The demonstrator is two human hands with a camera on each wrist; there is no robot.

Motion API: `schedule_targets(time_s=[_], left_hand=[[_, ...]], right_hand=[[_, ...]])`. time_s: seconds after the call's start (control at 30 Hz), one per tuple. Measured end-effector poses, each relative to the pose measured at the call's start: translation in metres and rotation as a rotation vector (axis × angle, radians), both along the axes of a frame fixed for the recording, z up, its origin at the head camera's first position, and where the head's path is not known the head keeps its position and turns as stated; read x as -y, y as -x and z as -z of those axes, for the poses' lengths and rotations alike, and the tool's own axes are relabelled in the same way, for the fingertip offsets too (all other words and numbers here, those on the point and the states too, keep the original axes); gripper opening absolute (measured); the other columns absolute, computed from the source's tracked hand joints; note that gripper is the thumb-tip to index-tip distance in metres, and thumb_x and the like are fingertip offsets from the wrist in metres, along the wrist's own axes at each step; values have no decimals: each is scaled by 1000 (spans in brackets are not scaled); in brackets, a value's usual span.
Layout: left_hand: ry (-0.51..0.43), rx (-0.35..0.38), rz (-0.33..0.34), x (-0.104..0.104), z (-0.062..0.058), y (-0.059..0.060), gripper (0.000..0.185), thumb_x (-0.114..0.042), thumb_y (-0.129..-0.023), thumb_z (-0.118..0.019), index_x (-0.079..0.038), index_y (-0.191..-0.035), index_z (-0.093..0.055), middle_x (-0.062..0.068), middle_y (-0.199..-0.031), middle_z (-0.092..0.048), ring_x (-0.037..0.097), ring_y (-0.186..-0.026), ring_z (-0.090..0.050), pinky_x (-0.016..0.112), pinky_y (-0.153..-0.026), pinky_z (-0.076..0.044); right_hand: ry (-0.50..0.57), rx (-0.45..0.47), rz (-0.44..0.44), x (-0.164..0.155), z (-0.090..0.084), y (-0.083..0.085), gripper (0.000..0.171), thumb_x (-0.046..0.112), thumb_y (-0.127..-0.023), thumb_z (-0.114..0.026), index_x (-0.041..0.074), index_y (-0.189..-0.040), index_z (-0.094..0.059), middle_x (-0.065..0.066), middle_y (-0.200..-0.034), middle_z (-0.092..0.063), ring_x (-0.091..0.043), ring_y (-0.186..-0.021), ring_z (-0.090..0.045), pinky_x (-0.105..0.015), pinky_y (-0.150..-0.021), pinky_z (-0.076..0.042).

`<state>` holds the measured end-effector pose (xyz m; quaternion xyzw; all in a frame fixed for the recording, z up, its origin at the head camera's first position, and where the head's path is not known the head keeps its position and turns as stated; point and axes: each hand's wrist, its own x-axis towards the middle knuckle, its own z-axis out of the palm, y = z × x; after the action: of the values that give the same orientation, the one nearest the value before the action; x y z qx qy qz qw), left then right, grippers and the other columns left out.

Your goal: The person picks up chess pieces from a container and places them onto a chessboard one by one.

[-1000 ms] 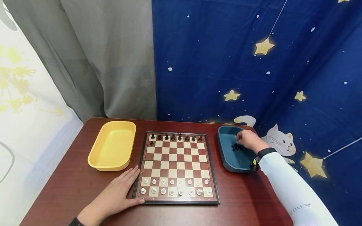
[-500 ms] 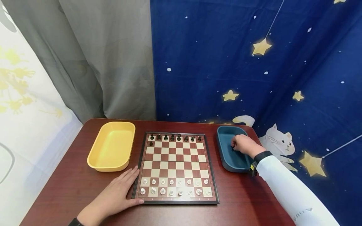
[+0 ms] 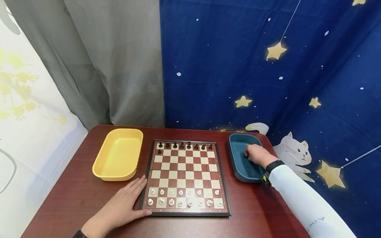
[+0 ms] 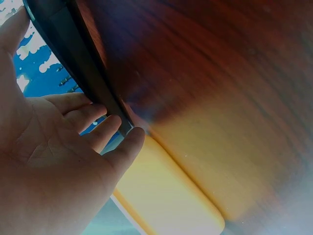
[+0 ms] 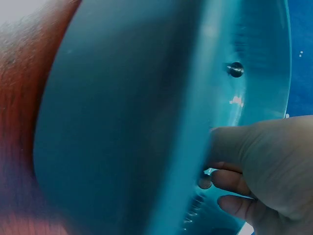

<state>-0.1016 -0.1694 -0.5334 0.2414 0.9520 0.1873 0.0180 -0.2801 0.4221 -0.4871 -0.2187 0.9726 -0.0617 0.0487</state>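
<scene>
Right hand (image 3: pixel 257 155) pinches a black pawn (image 3: pixel 245 156) in our teal tray (image 3: pixel 238 165); left hand (image 3: pixel 120 206), flat, braces the chessboard (image 3: pixel 184 175) at nine o'clock — lift straight.

Right hand (image 3: pixel 258 154) seen curled inside blue tray (image 3: pixel 238 165), over dark pieces. Left hand (image 3: pixel 120 206) laid flat on table (image 3: pixel 71 198), touching chessboard (image 3: pixel 185 178) edge. Yellow tray (image 3: pixel 118 154) placed left of board.
</scene>
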Motion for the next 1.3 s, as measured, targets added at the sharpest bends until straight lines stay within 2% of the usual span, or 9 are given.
schedule_targets(time_s=[0.27, 0.43, 0.6, 0.67, 0.77, 0.87, 1.03, 1.13, 1.3], left_hand=[[-5, -3, 20, 4, -2, 3, 113, -83, -90, -72, -2, -165, -49, 18, -172, -45, 44, -155, -46, 68, -118, -45], [-56, -68, 36, 1, -14, 9, 82, -59, -95, -84, -8, -155, -62, 9, -161, -59, 33, -144, -59, 60, -114, -51], [-173, -218, 51, -16, -34, 28, 40, -35, -95, -90, -18, -129, -77, -8, -127, -73, 13, -116, -72, 44, -98, -63], [-216, -261, 64, -27, -42, 40, 32, -32, -95, -90, -21, -123, -78, -11, -120, -72, 10, -105, -72, 40, -90, -64], [-274, -279, 76, -49, -51, 61, 26, -30, -97, -89, -23, -119, -77, -11, -117, -72, 11, -100, -72, 36, -87, -63], [-363, -238, 96, -76, -58, 84, 21, -27, -99, -87, -22, -117, -77, -8, -114, -74, 13, -99, -72, 37, -87, -63], [-565, -67, 128, -118, -63, 114, 22, -25, -101, -85, -16, -119, -77, -1, -113, -76, 12, -102, -73, 41, -89, -64], [-650, 3, 135, -132, -63, 123, 23, -23, -101, -86, -14, -119, -76, -1, -113, -75, 11, -100, -74, 42, -89, -65], [-722, 19, 75, -131, -61, 124, 17, -15, -99, -86, -15, -113, -77, -3, -106, -76, 8, -92, -73, 35, -84, -66]], right_hand=[[38, 21, 58, 6, -2, -2, 14, -9, -89, -73, 5, -91, -73, -3, -82, -62, -19, -72, -55, -35, -66, -49], [102, 0, 53, 28, -23, -12, 12, -4, -94, -77, 2, -103, -76, -4, -90, -69, -19, -77, -61, -39, -70, -55], [126, -35, 22, 75, -49, -22, 15, 1, -96, -81, 7, -109, -78, -4, -100, -74, -24, -92, -66, -45, -80, -60], [131, -46, -7, 98, -57, -29, 16, 3, -97, -82, 9, -110, -78, -3, -100, -73, -24, -94, -64, -44, -79, -58], [147, -49, -54, 131, -65, -39, 16, 5, -98, -82, 11, -112, -78, -1, -100, -70, -22, -92, -59, -42, -77, -55], [171, -50, -106, 161, -68, -47, 18, 5, -98, -82, 13, -113, -78, 1, -102, -69, -18, -93, -58, -40, -77, -54], [214, -49, -187, 200, -71, -56, 19, 7, -97, -84, 16, -112, -78, 2, -103, -70, -16, -94, -59, -36, -76, -55], [234, -66, -231, 216, -74, -57, 20, 7, -96, -86, 16, -112, -79, 1, -105, -73, -18, -95, -60, -35, -77, -56], [279, -69, -270, 232, -75, -54, 19, 10, -97, -87, 17, -113, -79, 4, -108, -74, -19, -101, -63, -35, -82, -58]])
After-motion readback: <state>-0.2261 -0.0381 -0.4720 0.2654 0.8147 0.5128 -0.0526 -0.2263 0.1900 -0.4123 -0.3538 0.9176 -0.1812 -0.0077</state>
